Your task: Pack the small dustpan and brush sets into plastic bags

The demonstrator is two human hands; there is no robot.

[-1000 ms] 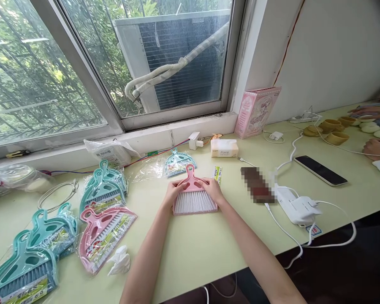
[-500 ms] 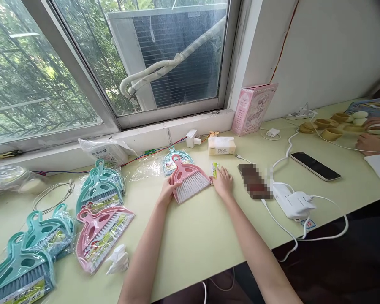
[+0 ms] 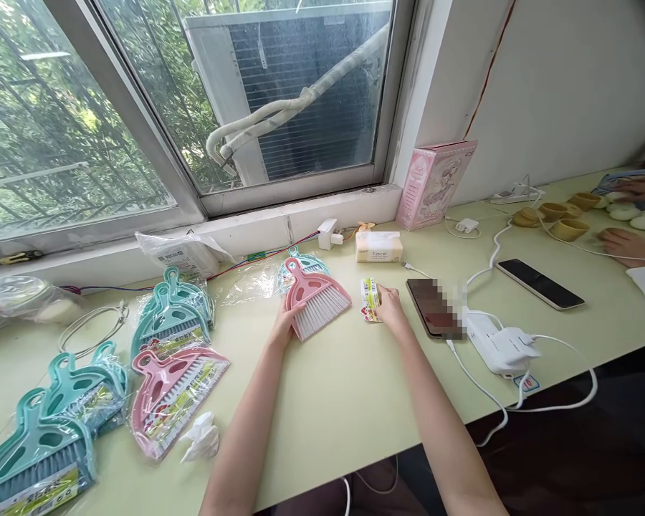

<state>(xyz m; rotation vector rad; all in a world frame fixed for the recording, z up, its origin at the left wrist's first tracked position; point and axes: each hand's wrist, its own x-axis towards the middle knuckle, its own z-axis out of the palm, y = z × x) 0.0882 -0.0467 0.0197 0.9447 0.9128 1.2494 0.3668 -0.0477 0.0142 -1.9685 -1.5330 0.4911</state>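
Observation:
My left hand point(image 3: 283, 322) is closed around the left edge of a pink dustpan point(image 3: 307, 284), which has a white-bristled brush point(image 3: 325, 312) fitted in it, unwrapped. Behind it, partly hidden, lies a teal dustpan set point(image 3: 321, 264). To the right, my right hand point(image 3: 392, 308) pinches a printed label card point(image 3: 369, 295) in green, white and red, held apart from the dustpan. Its fingertips are partly turned away from view.
At left lie wrapped teal dustpan sets point(image 3: 48, 444), a wrapped pink set point(image 3: 177, 394) and crumpled tissue point(image 3: 201, 436). Right are a phone point(image 3: 430, 304), another phone point(image 3: 542, 283) and a power strip point(image 3: 489, 344) with cables. A tissue pack point(image 3: 378, 247) stands behind. Another person's hand point(image 3: 623, 244) is far right.
My right hand has drawn right, away from the dustpan, and turned, so more of the label card shows. The pink dustpan has shifted slightly left in my left hand.

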